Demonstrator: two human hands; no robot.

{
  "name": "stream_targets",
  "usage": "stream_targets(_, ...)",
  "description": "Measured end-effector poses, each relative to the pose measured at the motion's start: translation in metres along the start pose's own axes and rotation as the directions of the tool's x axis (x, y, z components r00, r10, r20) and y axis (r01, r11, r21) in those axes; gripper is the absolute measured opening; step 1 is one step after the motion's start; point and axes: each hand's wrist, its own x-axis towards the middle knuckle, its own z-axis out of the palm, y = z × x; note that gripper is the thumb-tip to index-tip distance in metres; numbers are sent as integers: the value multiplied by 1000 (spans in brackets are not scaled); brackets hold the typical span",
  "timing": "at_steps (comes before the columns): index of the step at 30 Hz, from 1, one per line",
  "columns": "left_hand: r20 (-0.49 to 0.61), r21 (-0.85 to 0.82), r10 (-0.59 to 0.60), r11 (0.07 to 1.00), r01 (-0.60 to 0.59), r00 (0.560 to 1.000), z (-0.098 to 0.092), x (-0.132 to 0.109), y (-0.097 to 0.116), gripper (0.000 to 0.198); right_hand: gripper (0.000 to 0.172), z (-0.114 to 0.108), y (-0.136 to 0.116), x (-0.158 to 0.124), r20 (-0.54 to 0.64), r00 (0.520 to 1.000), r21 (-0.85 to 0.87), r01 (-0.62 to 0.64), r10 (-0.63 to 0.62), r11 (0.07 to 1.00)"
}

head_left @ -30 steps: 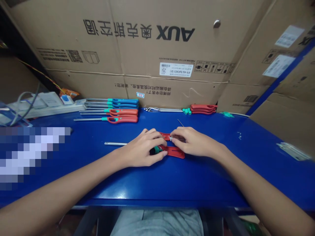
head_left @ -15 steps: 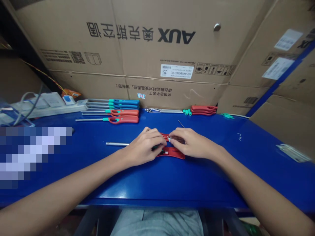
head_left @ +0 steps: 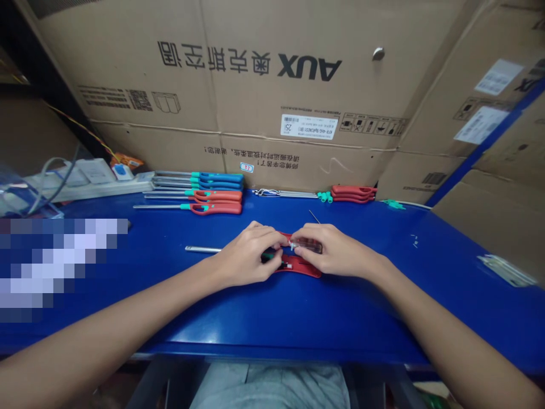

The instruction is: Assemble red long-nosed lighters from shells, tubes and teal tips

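Both hands work close together at the middle of the blue table. My left hand pinches a dark part with a green end, which lies in a red plastic lighter handle. My right hand holds the handle's upper end, with a small white-and-metal piece at its fingertips. Much of the handle is hidden under my fingers. A loose metal lighter tube lies left of my left hand, and a thin wire lies beyond my right hand.
Rows of finished-looking blue and red long lighters lie at the back left. Red handles, teal pieces and metal tubes lie at the back. A power strip sits back left, before stacked cardboard boxes.
My hands have drawn closer together over the red handle, hiding more of it. The whole scene has shifted slightly in view as my head moved.
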Motion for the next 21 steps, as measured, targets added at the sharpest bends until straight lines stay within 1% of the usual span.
stream_targets(4, 26, 11, 6, 1000, -6, 1000, -1, 0, 0, 13, 24, 0, -1, 0, -21, 1000, 4, 3, -3, 1000)
stream_targets(9, 35, -20, 2, 1000, -2, 999, -1, -1, -2, 11, 24, -1, 0, 0, -29, 999, 17, 27, -27, 999)
stream_targets(15, 30, -11, -38, 999, 38, 999, -1, -1, -1, 6, 25, 0, 0, -1, -53, 996, 14, 66, -65, 998)
stream_targets(21, 10, -6, 6, 1000, -6, 1000, -1, -2, -3, 8, 21, 1, -1, -1, -53, 997, 54, 55, -52, 997)
